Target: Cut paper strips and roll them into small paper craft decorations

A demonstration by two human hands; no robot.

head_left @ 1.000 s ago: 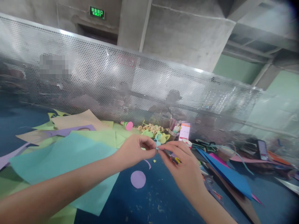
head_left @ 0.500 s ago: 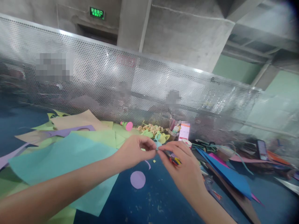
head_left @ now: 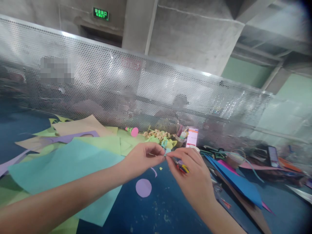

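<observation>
Over the dark blue table, my left hand (head_left: 146,157) and my right hand (head_left: 191,172) meet at their fingertips. Both pinch a small light-blue piece of paper (head_left: 167,151), partly covered by the fingers. Through the gap between my right thumb and fingers shows a tool with red and yellow handles (head_left: 183,167); I cannot tell whether it lies on the table or is held. A purple paper circle (head_left: 143,188) lies flat below the hands. Close by are a curved purple strip (head_left: 154,172) and a tiny yellow scrap (head_left: 161,168).
A large turquoise sheet (head_left: 65,165) lies over other coloured sheets at left. Paper shapes (head_left: 158,134) and a lit phone (head_left: 192,137) stand before a perforated metal screen (head_left: 102,74). Blue sheets (head_left: 236,183) and a second phone (head_left: 273,156) are at right.
Both hands have shifted very slightly to the right, still pinching at the same spot. A bit more of the light-blue piece shows above the fingertips.
</observation>
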